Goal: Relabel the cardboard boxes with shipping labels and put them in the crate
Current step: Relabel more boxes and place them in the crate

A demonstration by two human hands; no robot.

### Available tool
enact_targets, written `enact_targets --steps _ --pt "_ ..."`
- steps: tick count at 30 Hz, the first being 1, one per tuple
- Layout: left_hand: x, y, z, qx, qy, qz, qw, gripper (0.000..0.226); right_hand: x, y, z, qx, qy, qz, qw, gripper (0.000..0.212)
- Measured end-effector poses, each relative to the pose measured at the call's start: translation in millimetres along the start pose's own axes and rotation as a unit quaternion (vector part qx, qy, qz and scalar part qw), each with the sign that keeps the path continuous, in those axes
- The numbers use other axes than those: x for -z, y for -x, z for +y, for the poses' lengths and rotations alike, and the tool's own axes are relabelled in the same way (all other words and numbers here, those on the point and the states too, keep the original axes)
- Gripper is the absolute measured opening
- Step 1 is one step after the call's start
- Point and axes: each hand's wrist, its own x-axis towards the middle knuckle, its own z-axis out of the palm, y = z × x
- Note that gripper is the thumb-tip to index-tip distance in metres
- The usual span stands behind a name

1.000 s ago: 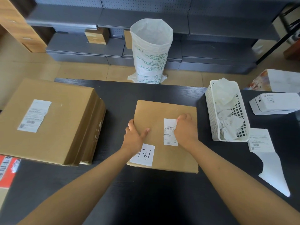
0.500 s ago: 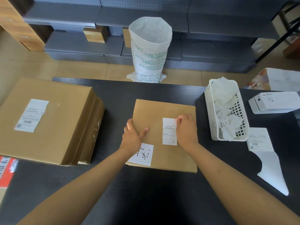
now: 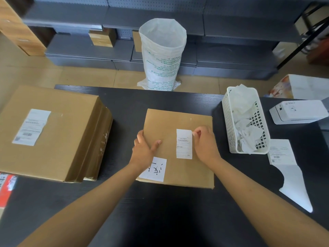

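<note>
A flat cardboard box lies on the black table in front of me. It carries a white shipping label near its middle and a handwritten white slip at its near left. My left hand grips the box's left edge, thumb lying on top. My right hand pinches the label's top right corner, which is lifted slightly off the cardboard. A larger stack of cardboard boxes with its own label sits to the left.
A white plastic basket holding crumpled label scraps stands right of the box. Beyond it are a white label printer, a fresh label and its backing sheet. A white woven sack stands on the floor behind the table.
My right hand has shifted from lying over the label's right side to pinching its top right corner, which has started lifting. My left hand keeps its hold on the box.
</note>
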Motion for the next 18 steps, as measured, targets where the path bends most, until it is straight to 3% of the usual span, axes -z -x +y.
enact_targets --steps 8,18 --pt "0 1 1 -0.005 -0.005 -0.008 1.0 0.08 0 -2 2 0.032 0.038 0.009 0.999 0.014" --pt "-1 2 2 -0.005 -0.005 0.003 1.0 0.08 -11 -7 -13 0.016 0.222 -0.005 0.975 0.021"
